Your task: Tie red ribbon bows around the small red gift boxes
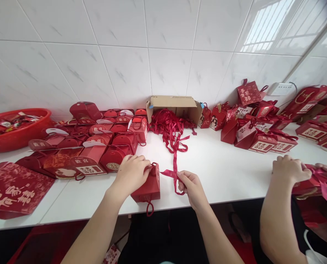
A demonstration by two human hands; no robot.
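My left hand (132, 176) is closed over the top of a small red gift box (149, 187) near the table's front edge. A dark red cord loop hangs from the box's front, and part of its top is hidden under my fingers. Just right of the box, my right hand (193, 187) pinches a crimson ribbon (175, 161). One ribbon end points toward the box, apart from it. The ribbon trails back to a tangled heap of ribbons (166, 123) spilling from a cardboard box (174, 101) that lies on its side against the wall.
Rows of red gift boxes (94, 157) fill the left, beside a red basin (39, 126) of wrapped sweets. More finished-looking boxes (262, 141) are piled at right, below a power strip (281, 88). A co-worker's hands (288, 170) hold a red box with a pink ribbon.
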